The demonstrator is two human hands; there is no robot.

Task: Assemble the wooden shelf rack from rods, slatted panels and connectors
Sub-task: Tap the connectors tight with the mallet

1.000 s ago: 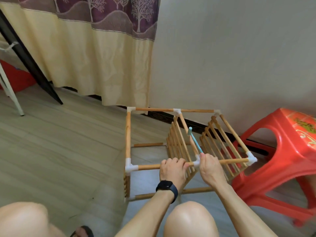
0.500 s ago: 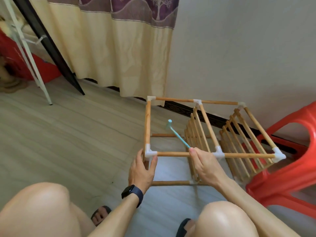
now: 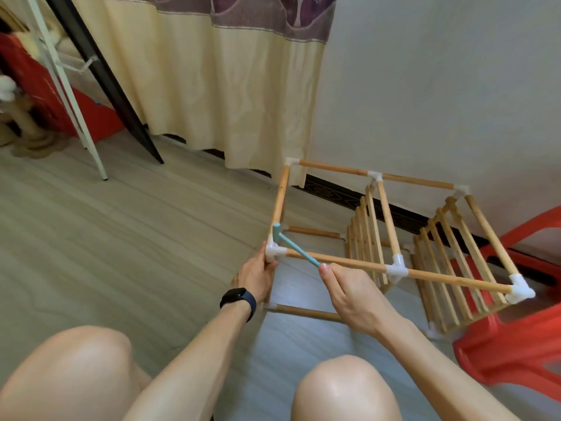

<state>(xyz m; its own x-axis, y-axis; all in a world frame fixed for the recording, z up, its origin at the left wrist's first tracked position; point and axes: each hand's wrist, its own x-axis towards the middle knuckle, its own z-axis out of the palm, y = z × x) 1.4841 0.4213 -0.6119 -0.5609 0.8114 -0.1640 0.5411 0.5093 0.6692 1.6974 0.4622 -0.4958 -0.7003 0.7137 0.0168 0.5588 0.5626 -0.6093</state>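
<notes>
Wooden floor (image 3: 121,238) | left hand (image 3: 257,276) fingers grip rack (image 3: 455,279) at corner connector (image 3: 274,250) | right hand (image 3: 355,296) fingers grip teal hammer (image 3: 297,248)

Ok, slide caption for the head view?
Right hand holds teal mallet at corner connector of rack; left hand steadies it.

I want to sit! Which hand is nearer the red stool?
Right. The right hand, holding the hammer, sits closer to the red stool; the left hand grips the rack farther away.
</notes>
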